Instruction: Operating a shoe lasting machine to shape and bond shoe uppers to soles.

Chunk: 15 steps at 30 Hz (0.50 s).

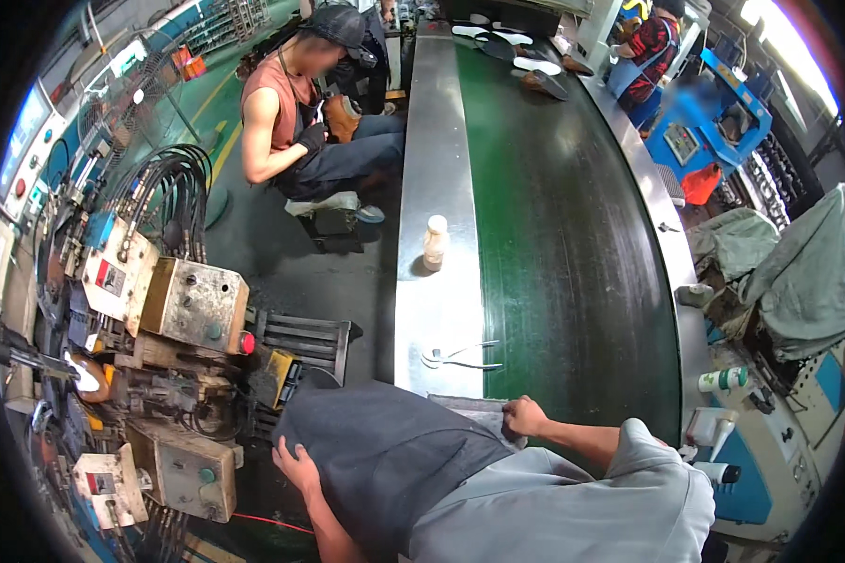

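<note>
My left hand lies at the edge of the dark cloth spread over my lap. Its fingers are apart and hold nothing that shows. At the near end of the conveyor, my right hand is closed on a folded grey cloth, the fingers partly hidden. Just beyond that cloth, metal pincers with spread handles rest on the steel ledge, handle ends reaching over the green belt. Farther along the ledge stands a plastic bottle with a white cap.
A machine with hoses and control boxes crowds my left. Beyond it a seated co-worker holds a brown shoe. Shoe parts lie at the belt's far end. At right are a cloth-draped machine and another person.
</note>
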Each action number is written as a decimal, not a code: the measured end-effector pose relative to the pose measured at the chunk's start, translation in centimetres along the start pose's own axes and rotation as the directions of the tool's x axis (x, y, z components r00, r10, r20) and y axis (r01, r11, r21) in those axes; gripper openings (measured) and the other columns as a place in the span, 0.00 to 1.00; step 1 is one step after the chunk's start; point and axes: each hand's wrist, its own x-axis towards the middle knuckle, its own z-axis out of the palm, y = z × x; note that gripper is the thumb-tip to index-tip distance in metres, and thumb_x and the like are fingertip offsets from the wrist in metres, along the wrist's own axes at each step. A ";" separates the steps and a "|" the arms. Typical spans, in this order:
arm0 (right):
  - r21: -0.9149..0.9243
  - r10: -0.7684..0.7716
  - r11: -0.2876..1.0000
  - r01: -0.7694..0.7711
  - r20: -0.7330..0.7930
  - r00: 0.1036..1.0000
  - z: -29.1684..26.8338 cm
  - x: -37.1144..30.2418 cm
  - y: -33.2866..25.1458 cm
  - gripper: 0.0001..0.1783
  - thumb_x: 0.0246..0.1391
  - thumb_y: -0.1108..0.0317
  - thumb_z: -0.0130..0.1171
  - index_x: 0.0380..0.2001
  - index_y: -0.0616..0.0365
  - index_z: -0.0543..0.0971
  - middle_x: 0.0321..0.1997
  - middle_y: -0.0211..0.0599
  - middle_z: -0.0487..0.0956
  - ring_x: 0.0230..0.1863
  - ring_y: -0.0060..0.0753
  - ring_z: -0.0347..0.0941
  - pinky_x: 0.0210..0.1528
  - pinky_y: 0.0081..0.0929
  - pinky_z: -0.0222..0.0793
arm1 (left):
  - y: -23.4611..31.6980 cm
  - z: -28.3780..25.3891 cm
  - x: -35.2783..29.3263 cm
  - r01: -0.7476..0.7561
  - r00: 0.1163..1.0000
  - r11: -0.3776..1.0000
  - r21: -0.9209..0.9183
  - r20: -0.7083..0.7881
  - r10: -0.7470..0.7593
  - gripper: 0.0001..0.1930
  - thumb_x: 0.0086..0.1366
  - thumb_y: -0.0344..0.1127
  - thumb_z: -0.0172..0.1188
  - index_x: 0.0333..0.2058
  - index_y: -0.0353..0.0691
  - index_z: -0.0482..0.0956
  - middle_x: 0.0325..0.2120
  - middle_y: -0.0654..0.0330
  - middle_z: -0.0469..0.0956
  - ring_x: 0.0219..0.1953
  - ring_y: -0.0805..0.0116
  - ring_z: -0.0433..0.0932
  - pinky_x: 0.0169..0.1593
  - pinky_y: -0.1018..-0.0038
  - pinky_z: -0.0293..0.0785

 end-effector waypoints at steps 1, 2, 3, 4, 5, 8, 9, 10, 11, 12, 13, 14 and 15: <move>0.010 -0.003 1.000 0.003 -0.001 1.000 -0.1 -0.1 -0.4 0.23 0.53 0.61 0.61 0.49 0.58 0.90 0.45 0.57 0.89 0.50 0.63 0.84 0.60 0.53 0.81 | -0.5 -0.8 -0.2 -0.030 0.997 0.997 -0.068 0.064 0.034 0.27 0.73 0.30 0.63 0.69 0.40 0.75 0.70 0.35 0.68 0.73 0.37 0.66 0.74 0.50 0.65; 0.062 -0.011 0.998 0.008 0.049 0.999 -0.4 -0.3 -0.7 0.23 0.53 0.60 0.61 0.48 0.59 0.90 0.43 0.56 0.89 0.50 0.62 0.84 0.60 0.52 0.81 | -1.2 -1.7 -0.4 -0.053 0.989 0.989 -0.137 0.126 0.070 0.26 0.73 0.30 0.63 0.68 0.38 0.75 0.69 0.36 0.70 0.73 0.39 0.67 0.75 0.51 0.65; 0.109 -0.003 0.994 -0.008 0.096 0.995 -1.3 -1.1 -0.7 0.23 0.53 0.58 0.62 0.48 0.59 0.90 0.42 0.56 0.89 0.51 0.62 0.84 0.59 0.51 0.81 | -1.3 -2.3 -1.2 -0.034 0.990 0.982 -0.186 0.131 0.059 0.23 0.74 0.30 0.62 0.66 0.32 0.76 0.67 0.38 0.73 0.71 0.43 0.71 0.74 0.53 0.66; 0.119 -0.025 0.993 0.012 0.102 0.994 -1.9 -1.0 -1.8 0.23 0.53 0.58 0.62 0.48 0.59 0.90 0.42 0.56 0.89 0.51 0.62 0.84 0.59 0.51 0.81 | -3.7 -3.3 -2.3 -0.005 0.999 0.925 -0.380 0.038 0.021 0.22 0.76 0.30 0.60 0.64 0.26 0.76 0.64 0.40 0.77 0.66 0.45 0.76 0.72 0.56 0.70; 0.127 -0.017 0.992 -0.019 0.278 0.960 -2.8 -0.6 -2.2 0.26 0.52 0.56 0.64 0.52 0.58 0.88 0.48 0.57 0.88 0.57 0.63 0.81 0.63 0.52 0.79 | -5.6 -4.0 -4.0 -0.031 0.999 0.942 -0.334 0.023 0.041 0.21 0.78 0.31 0.58 0.64 0.26 0.76 0.63 0.42 0.79 0.64 0.47 0.78 0.69 0.58 0.72; -0.019 -0.128 0.991 0.133 0.163 0.978 -2.6 -0.9 -3.4 0.43 0.50 0.48 0.70 0.68 0.57 0.77 0.70 0.61 0.77 0.74 0.66 0.70 0.75 0.59 0.66 | -9.6 -4.9 -7.4 0.044 0.993 0.968 -0.245 0.121 -0.015 0.23 0.78 0.37 0.58 0.63 0.27 0.77 0.58 0.39 0.82 0.62 0.51 0.80 0.66 0.58 0.74; -0.105 -0.134 0.982 0.159 0.213 0.968 -2.7 -0.5 -4.2 0.48 0.51 0.46 0.71 0.72 0.56 0.72 0.74 0.62 0.72 0.77 0.67 0.65 0.78 0.61 0.62 | -10.9 -5.2 -7.5 0.034 0.992 0.972 -0.231 0.126 -0.005 0.23 0.78 0.37 0.59 0.63 0.27 0.77 0.58 0.39 0.82 0.62 0.50 0.80 0.66 0.58 0.74; -0.190 -0.135 0.963 0.189 0.264 0.955 -2.6 0.1 -5.1 0.54 0.51 0.43 0.73 0.76 0.56 0.66 0.78 0.62 0.67 0.80 0.67 0.61 0.80 0.63 0.57 | -12.4 -5.5 -7.8 0.026 0.991 0.976 -0.215 0.132 0.002 0.23 0.78 0.37 0.59 0.63 0.27 0.77 0.58 0.39 0.82 0.62 0.50 0.80 0.66 0.58 0.74; -0.195 -0.042 0.974 0.118 0.358 0.933 -2.5 1.1 -6.2 0.53 0.52 0.41 0.75 0.73 0.58 0.67 0.71 0.60 0.74 0.77 0.66 0.67 0.76 0.61 0.64 | -13.9 -5.7 -8.2 0.023 0.990 0.980 -0.198 0.138 0.005 0.22 0.78 0.37 0.59 0.63 0.27 0.77 0.58 0.39 0.82 0.62 0.50 0.80 0.66 0.58 0.74; -0.206 -0.040 0.971 0.124 0.373 0.927 -2.7 2.2 -6.9 0.53 0.52 0.41 0.75 0.73 0.58 0.67 0.71 0.60 0.74 0.77 0.66 0.67 0.76 0.61 0.64 | -15.2 -5.8 -8.7 0.026 0.987 0.982 -0.186 0.158 0.004 0.22 0.78 0.37 0.59 0.63 0.27 0.77 0.58 0.39 0.82 0.62 0.49 0.80 0.65 0.57 0.74; -0.281 -0.012 0.946 0.160 0.464 0.886 -2.9 3.5 -7.7 0.49 0.51 0.42 0.75 0.69 0.60 0.70 0.69 0.57 0.76 0.74 0.65 0.69 0.73 0.60 0.68 | -16.4 -5.8 -9.2 0.031 0.984 0.984 -0.173 0.178 0.000 0.22 0.77 0.37 0.59 0.62 0.27 0.78 0.57 0.39 0.82 0.62 0.49 0.81 0.65 0.57 0.74; -0.360 0.039 0.913 0.190 0.541 0.840 -3.3 3.9 -8.0 0.46 0.51 0.43 0.76 0.65 0.61 0.73 0.67 0.55 0.78 0.72 0.65 0.72 0.71 0.59 0.72 | -17.3 -5.1 -10.0 0.037 0.978 0.984 -0.173 0.209 0.000 0.22 0.77 0.37 0.59 0.62 0.27 0.78 0.57 0.39 0.82 0.61 0.49 0.81 0.65 0.57 0.74; -0.354 0.019 0.920 0.170 0.474 0.880 -3.4 4.0 -8.7 0.38 0.52 0.46 0.75 0.57 0.61 0.76 0.59 0.54 0.83 0.64 0.64 0.79 0.63 0.55 0.78 | -18.0 -4.4 -10.7 0.043 0.971 0.984 -0.174 0.241 0.000 0.22 0.77 0.37 0.59 0.62 0.27 0.78 0.57 0.39 0.82 0.61 0.49 0.81 0.65 0.57 0.74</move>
